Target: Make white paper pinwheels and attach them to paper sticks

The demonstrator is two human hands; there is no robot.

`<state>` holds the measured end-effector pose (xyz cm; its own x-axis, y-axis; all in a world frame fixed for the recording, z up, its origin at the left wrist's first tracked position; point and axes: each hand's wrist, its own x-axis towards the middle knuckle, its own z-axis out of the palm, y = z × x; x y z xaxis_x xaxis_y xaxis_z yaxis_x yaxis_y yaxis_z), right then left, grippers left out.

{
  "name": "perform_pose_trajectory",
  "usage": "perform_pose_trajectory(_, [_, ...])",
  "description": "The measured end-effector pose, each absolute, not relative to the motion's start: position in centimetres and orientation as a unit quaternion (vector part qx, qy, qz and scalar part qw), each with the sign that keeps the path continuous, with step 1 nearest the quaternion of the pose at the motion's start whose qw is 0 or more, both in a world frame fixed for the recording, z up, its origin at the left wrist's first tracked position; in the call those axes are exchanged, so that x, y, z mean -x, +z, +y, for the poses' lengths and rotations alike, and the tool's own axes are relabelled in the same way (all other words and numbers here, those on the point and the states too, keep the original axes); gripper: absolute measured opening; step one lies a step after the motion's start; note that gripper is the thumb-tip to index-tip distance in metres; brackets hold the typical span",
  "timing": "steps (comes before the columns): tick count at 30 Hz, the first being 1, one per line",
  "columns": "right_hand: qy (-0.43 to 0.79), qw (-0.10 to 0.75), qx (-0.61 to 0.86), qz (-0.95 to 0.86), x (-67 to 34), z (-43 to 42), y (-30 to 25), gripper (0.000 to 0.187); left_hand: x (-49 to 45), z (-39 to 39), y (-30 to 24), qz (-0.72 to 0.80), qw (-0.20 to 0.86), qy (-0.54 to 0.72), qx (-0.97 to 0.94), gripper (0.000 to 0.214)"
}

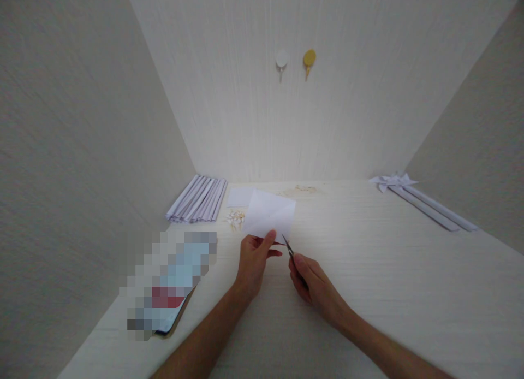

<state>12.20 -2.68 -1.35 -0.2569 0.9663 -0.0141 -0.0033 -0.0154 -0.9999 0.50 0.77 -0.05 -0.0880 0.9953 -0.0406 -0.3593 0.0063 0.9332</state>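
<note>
A white square sheet of paper [271,211] with a faint diagonal crease is pinched at its lower edge by my left hand [256,256], thumb on top and fingers beneath. My right hand [309,275] is closed round a pair of small dark scissors [289,247]. Their pointed tip meets the lower right edge of the sheet, just right of my left thumb. Whether the blades are apart is hard to make out. Just behind the sheet on the left lies another piece of white paper [238,197], partly covered.
Several rolled paper tubes [198,200] lie at the back left. Small pale pieces [236,219] sit beside the sheet. A partly pixelated phone [180,291] rests at left. Folded paper pinwheel shapes [393,181] and paper sticks [434,207] lie back right. Two hooks [309,58] hang on the wall.
</note>
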Motion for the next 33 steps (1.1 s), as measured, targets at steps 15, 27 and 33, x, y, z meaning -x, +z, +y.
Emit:
perform_pose_trajectory(15, [0.579, 0.428, 0.433, -0.542, -12.14, -2.59, -1.4, 0.042, -0.58, 0.69, 0.09, 0.429, 0.571, 0.603, -0.356, 0.027])
perform_pose_trajectory(27, [0.576, 0.424, 0.439, -0.544, -12.1, -2.67, -1.21, 0.043, -0.45, 0.66, -0.05, 0.417, 0.581, 0.597, -0.363, 0.026])
perform_pose_trajectory(33, [0.574, 0.425, 0.439, -0.545, -12.17, -2.57, -1.61, 0.042, -0.49, 0.73, -0.16, 0.419, 0.578, 0.6, -0.362, 0.026])
